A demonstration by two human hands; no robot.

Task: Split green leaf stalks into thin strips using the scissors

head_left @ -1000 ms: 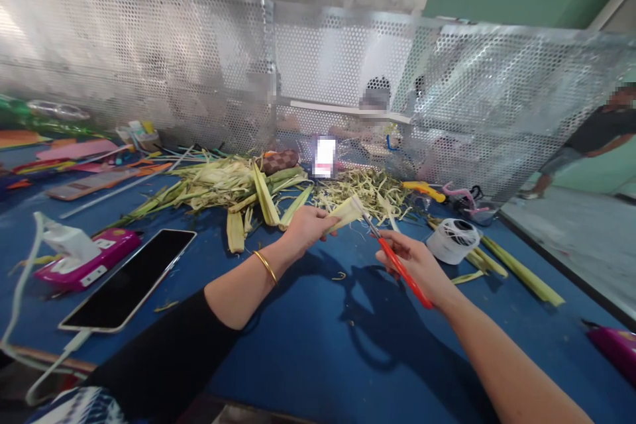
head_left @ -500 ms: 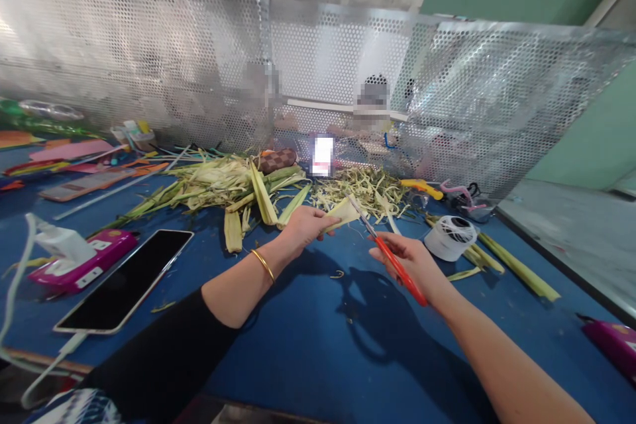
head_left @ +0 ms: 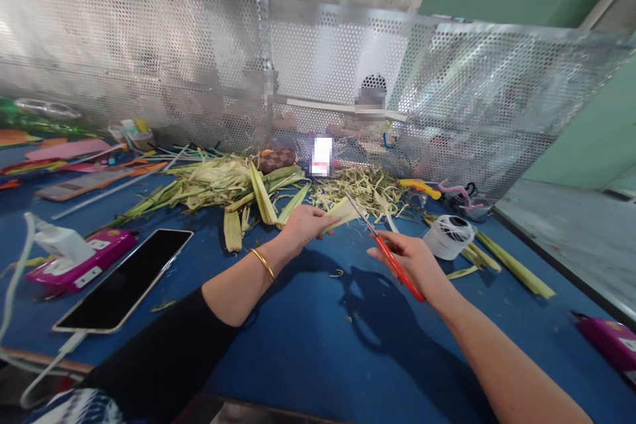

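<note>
Snipping neatly would call for the left hand (head_left: 305, 228), which pinches the pale leaf strip (head_left: 342, 214), to hold it taut, and for the right hand (head_left: 405, 255), gripping the red-handled scissors (head_left: 387, 252), to guide the blades steadily along its right end. Held above the blue table (head_left: 298, 344), nearer than the shredded trimmings (head_left: 370, 185), the strip looks flat, smooth and yellowish-green.

Left hand (head_left: 304, 226) pinched, right hand (head_left: 411, 257) curled, its underside hard to make out; forearms (head_left: 497, 351) angled inward

Room above near tabletop (head_left: 293, 344), spool (head_left: 448, 238) right, mesh screen (head_left: 199, 73) beyond
</note>
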